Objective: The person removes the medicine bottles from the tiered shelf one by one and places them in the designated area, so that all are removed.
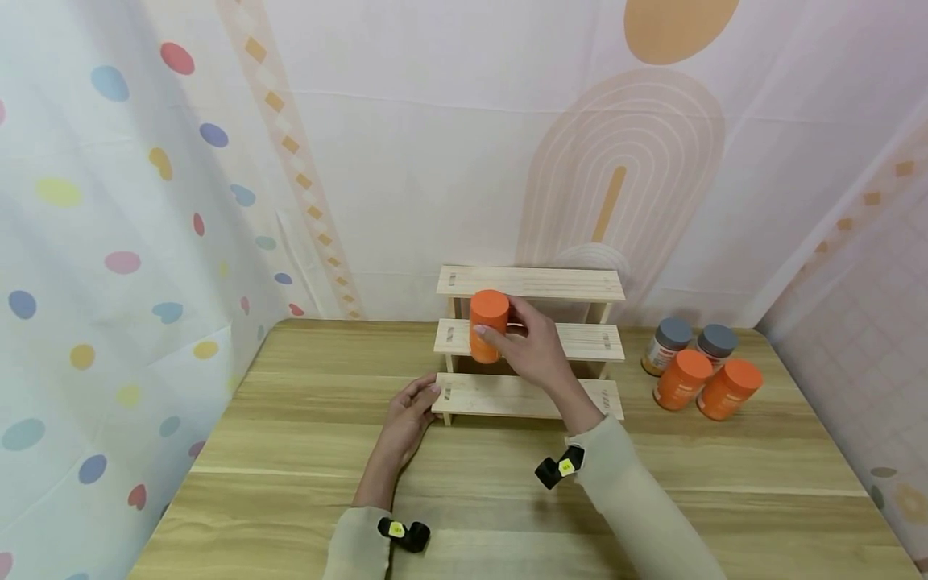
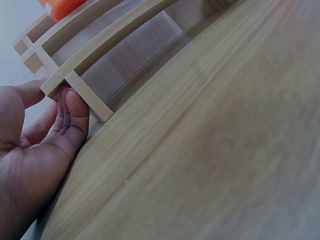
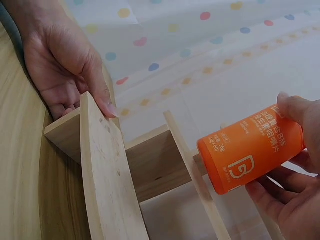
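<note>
My right hand (image 1: 535, 345) grips an orange pill bottle (image 1: 487, 329) between thumb and fingers, in front of a three-step wooden display rack (image 1: 500, 395). White print shows on the bottle's label (image 3: 252, 150) in the right wrist view. Its base is close to the middle step; whether it touches cannot be told. At the rack's lowest step, my left hand (image 1: 406, 419) pinches the left end. In the left wrist view, that hand (image 2: 45, 145) has its curled fingers under the board (image 2: 100, 47), beside the short leg (image 2: 90, 95).
Right of the rack, on the wood-grain table (image 1: 304, 451), stand two more orange bottles (image 1: 681, 380) in front of two grey-capped jars (image 1: 669, 342). A patterned curtain (image 1: 413, 177) hangs close behind the rack, and a dotted one (image 1: 109, 322) along the left.
</note>
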A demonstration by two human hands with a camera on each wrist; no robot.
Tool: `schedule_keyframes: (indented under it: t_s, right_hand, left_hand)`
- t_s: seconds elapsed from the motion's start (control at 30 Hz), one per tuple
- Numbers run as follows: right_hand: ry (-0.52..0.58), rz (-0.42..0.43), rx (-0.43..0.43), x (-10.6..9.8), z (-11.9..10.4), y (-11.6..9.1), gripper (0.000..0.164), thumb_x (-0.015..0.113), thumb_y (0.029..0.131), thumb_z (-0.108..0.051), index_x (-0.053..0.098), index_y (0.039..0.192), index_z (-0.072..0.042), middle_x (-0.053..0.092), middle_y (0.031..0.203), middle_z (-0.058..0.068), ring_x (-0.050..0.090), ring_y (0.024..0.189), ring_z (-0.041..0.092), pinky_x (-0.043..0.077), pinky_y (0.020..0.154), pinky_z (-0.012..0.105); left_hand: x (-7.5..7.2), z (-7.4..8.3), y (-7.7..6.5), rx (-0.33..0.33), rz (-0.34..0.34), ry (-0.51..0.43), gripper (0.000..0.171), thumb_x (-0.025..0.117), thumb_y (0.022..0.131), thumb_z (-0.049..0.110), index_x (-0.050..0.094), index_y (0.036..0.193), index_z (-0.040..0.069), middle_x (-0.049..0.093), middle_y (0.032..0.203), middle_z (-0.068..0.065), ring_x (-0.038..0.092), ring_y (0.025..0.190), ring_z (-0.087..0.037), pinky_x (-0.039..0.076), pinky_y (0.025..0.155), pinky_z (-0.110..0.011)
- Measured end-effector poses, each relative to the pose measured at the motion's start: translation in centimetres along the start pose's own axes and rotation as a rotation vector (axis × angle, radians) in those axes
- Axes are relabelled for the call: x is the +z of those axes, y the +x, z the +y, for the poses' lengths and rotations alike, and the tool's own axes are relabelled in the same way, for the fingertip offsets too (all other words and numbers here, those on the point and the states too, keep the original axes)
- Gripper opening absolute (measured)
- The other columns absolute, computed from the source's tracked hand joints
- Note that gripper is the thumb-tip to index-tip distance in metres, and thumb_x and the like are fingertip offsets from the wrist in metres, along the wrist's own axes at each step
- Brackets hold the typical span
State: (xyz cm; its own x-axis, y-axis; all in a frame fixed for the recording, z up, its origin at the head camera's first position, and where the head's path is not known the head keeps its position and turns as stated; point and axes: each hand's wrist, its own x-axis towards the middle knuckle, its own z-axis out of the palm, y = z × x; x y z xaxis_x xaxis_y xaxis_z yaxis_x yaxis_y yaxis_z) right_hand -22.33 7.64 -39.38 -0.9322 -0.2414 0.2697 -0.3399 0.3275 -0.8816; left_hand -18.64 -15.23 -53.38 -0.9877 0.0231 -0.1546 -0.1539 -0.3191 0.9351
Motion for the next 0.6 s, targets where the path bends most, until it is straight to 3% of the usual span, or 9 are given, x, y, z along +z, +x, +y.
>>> schedule_keyframes:
  t_s: [0.6]
  right_hand:
    - [0.04,0.027,-0.05,-1.6,1.0,-3.4,0.054,0.078,0.093,-0.03,0.057,0.143,-0.021,0.068,0.13,0.006,0.066,0.12,0.024,0.056,0.1,0.039]
  left_hand:
    - [0.0,0.0,0.1,-0.007,0.004,-0.003,0.041,0.058,0.105,0.01,0.051,0.143,-0.001,0.067,0.116,-0.002,0.064,0.097,-0.011,0.052,0.076,-0.024]
